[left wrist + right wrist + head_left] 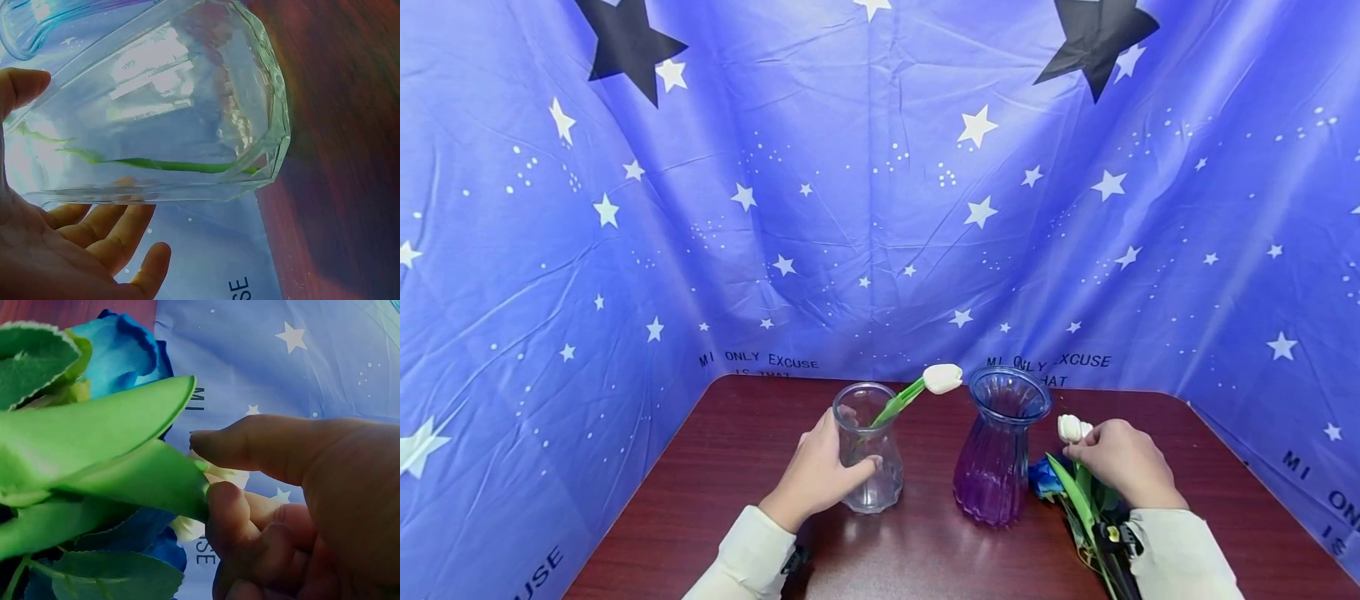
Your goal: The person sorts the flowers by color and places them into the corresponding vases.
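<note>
My left hand [818,473] holds a clear glass vase [886,479] from its left side, thumb across the front and fingers around behind. One white tulip [942,379] leans out of this vase to the right; its green stem [181,166] shows through the glass in the left wrist view. On the right, my right hand [1126,460] pinches another white tulip [1071,428] just below its bloom, thumb and curled index finger at the stem. Broad green leaves [94,450] of that tulip hide part of the blue flowers [119,353] beside it.
Between the hands stands a fluted blue-and-purple glass vase [992,467]. The flower bunch with dark leaves [1105,508] lies on the dark red wooden table [715,492], partly under the right forearm. A blue star-print cloth [865,208] rises along the table's back and sides.
</note>
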